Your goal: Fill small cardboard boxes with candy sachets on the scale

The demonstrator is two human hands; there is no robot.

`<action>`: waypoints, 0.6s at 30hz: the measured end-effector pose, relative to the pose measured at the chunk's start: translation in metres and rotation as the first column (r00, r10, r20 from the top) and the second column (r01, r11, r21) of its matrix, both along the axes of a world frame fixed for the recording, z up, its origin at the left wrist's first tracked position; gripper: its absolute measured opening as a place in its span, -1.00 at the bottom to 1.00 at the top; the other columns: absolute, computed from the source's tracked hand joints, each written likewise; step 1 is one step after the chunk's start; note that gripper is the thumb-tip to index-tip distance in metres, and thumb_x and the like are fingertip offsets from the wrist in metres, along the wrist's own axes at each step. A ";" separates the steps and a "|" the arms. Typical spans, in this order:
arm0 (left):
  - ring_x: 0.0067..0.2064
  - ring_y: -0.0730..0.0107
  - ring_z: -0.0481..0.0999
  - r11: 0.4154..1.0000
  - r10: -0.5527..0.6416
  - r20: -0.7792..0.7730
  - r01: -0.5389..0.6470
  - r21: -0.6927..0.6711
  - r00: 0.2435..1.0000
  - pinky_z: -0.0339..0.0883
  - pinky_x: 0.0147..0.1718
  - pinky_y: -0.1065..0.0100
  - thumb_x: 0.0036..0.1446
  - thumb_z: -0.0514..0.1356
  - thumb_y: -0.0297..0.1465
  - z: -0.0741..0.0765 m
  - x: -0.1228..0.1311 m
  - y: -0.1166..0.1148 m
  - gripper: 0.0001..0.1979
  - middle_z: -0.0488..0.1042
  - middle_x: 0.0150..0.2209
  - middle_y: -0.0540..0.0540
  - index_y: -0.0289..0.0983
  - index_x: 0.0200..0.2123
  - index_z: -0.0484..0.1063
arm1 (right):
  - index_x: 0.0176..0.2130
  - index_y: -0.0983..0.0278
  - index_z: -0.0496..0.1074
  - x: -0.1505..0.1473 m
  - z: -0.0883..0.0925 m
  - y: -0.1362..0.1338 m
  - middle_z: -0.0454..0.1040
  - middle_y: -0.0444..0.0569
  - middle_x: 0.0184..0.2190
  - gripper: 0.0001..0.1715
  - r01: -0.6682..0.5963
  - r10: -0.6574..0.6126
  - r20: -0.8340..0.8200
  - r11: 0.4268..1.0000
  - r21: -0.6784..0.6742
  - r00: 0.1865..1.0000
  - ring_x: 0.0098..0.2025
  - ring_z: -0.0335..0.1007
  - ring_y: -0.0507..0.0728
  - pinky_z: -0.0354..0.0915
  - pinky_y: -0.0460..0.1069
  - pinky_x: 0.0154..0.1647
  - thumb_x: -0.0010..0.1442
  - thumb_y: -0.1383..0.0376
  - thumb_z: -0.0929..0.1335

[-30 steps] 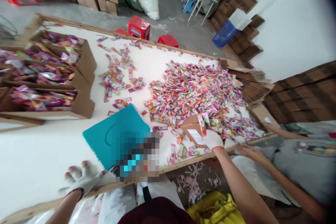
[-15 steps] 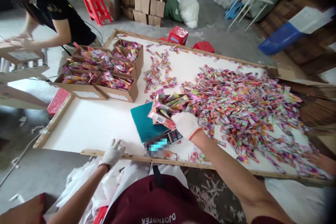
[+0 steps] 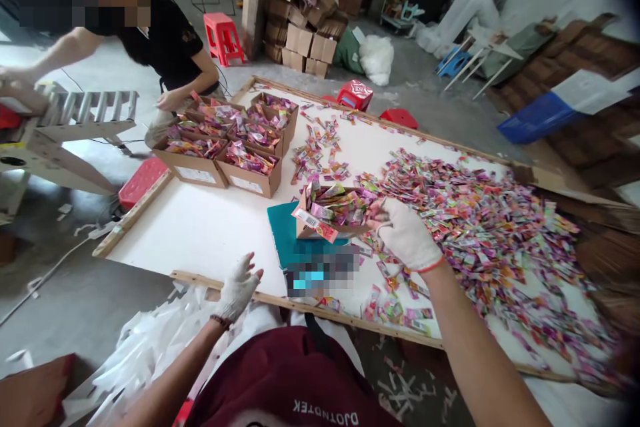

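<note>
A small cardboard box (image 3: 320,223) heaped with colourful sachets stands on the teal scale platform (image 3: 283,237). My right hand (image 3: 407,235), in a white glove, is at the box's right side, fingers closed against its rim and the sachets there. My gloved left hand (image 3: 239,287) rests with fingers spread on the table's wooden front rim (image 3: 200,280), holding nothing. A large pile of loose sachets (image 3: 475,213) covers the table to the right of the box.
Several filled cardboard boxes (image 3: 235,140) sit at the table's far left corner. A person in a black shirt (image 3: 165,47) works beside a roller conveyor (image 3: 85,107) at the left. Red stools (image 3: 355,95), stacked cartons (image 3: 300,20) and a blue crate (image 3: 535,117) stand behind.
My right hand has carried the filled box from the sachet pile and set it down on the teal scale. My view swung left and back. My left hand stayed on the rim.
</note>
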State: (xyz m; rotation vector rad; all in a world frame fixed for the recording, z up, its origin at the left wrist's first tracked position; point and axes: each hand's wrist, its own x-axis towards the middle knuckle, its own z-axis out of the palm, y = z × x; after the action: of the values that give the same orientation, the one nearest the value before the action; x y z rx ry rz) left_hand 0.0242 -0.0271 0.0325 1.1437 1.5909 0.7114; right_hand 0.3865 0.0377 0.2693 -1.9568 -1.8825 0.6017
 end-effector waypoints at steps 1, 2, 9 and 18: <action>0.14 0.06 0.51 0.995 -0.013 0.022 0.011 0.095 1.000 0.53 -0.02 0.12 0.15 0.16 -0.18 0.013 0.008 0.012 -0.28 0.35 0.25 -0.42 -0.39 0.32 0.18 | 0.04 0.27 0.41 0.001 0.001 0.002 0.51 0.05 -0.05 -0.58 0.015 -0.015 0.001 0.999 0.049 1.000 -0.14 0.50 0.13 0.39 0.00 -0.07 0.17 0.27 0.40; 0.12 0.07 0.52 0.977 -0.039 0.014 0.035 0.212 0.999 0.51 0.02 0.07 0.15 0.19 -0.18 0.027 0.015 0.023 -0.28 0.31 0.28 -0.42 -0.37 0.31 0.20 | 0.09 0.27 0.39 0.000 0.001 0.004 0.47 0.08 0.02 -0.50 0.011 -0.012 0.014 0.995 0.097 1.000 -0.10 0.48 0.15 0.39 0.02 -0.05 0.15 0.26 0.41; 0.37 -0.03 0.24 0.563 -0.132 -0.378 0.383 0.733 0.916 0.29 0.25 -0.05 0.19 0.26 -0.37 0.126 0.053 0.076 -0.35 0.13 0.39 -0.42 -0.28 0.33 0.21 | 0.16 0.27 0.38 -0.031 0.011 0.024 0.40 0.08 0.06 -0.44 -0.156 0.125 0.176 0.973 0.173 0.976 -0.04 0.42 0.18 0.34 0.03 0.06 0.18 0.27 0.42; 0.39 -0.13 0.14 0.428 -0.199 -0.661 0.671 0.606 0.724 0.15 0.27 -0.27 0.09 0.23 -0.52 0.138 0.106 0.102 -0.66 0.16 0.38 -0.31 -0.22 -0.04 0.55 | 0.04 0.26 0.52 -0.056 -0.032 0.071 0.54 0.08 0.01 -0.57 -0.371 0.398 0.382 0.917 -0.146 0.834 -0.08 0.47 0.18 0.31 0.04 -0.04 0.15 0.34 0.37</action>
State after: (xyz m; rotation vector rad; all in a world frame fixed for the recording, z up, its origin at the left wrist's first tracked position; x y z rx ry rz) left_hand 0.1303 0.0746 0.1710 2.5666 1.1712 0.8413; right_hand 0.3308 0.1092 0.2372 -1.8550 -2.5856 0.3808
